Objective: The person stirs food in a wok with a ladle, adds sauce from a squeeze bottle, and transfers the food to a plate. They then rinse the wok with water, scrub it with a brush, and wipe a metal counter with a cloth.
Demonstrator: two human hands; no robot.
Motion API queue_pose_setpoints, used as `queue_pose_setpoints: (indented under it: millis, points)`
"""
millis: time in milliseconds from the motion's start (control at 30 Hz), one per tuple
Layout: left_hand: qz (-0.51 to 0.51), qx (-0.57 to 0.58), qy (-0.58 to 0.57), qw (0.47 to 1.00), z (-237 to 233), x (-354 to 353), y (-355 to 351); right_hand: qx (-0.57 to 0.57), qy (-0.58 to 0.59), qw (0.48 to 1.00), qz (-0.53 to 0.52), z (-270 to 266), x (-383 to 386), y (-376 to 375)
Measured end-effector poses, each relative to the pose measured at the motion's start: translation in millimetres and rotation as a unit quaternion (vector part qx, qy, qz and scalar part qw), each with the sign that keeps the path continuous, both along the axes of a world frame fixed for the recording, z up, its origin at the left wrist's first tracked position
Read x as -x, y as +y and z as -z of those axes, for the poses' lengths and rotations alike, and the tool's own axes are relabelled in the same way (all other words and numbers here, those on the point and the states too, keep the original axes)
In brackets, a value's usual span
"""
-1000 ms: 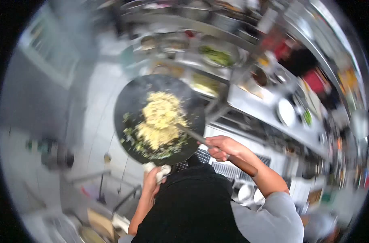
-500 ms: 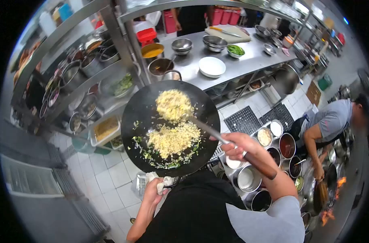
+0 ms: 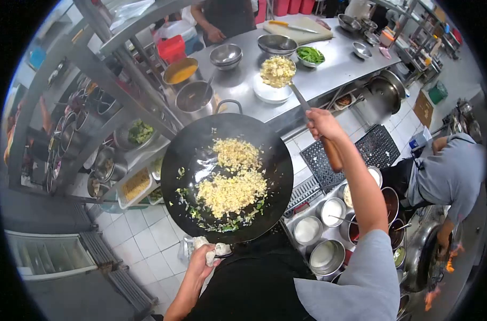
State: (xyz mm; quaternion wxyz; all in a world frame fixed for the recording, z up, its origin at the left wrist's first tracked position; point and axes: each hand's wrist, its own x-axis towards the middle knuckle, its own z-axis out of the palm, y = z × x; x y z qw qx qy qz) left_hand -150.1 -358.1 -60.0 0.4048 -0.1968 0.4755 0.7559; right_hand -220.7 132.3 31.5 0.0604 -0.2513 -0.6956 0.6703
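My right hand is closed round the wooden-handled ladle, arm stretched forward. Heaped rice with egg fills the ladle's head, which is over the white bowl on the counter and hides part of it. With a pale cloth in its grip, my left hand is closed on the near handle of the large black wok. More fried rice lies in the wok, with bits of chopped greens along its near side.
Metal bowls, a bowl of green vegetables and a knife on a cutting board stand on the steel counter. Seasoning pots are at right. A co-worker bends beside a flaming stove.
My right hand has lifted the rice-filled ladle out of the wok and carried it forward and right over the white bowl. My left hand keeps its hold on the wok. The co-worker bends lower.
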Motion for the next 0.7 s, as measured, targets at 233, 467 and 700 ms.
queue_pose_setpoints:
  millis: [233,467,700]
  points:
    - [-0.05,0.063,0.012,0.997,-38.6,-11.6,29.5,-0.472,-0.031,0.873,0.115,128.5,30.6,38.5]
    - [-0.105,0.183,-0.073,0.975,-42.3,-26.8,36.8,-0.526,-0.1,0.84,0.089,186.8,68.4,91.3]
    - [-0.076,0.164,-0.055,0.982,-20.1,78.8,137.3,-0.501,0.078,0.842,0.181,159.2,74.5,177.4]
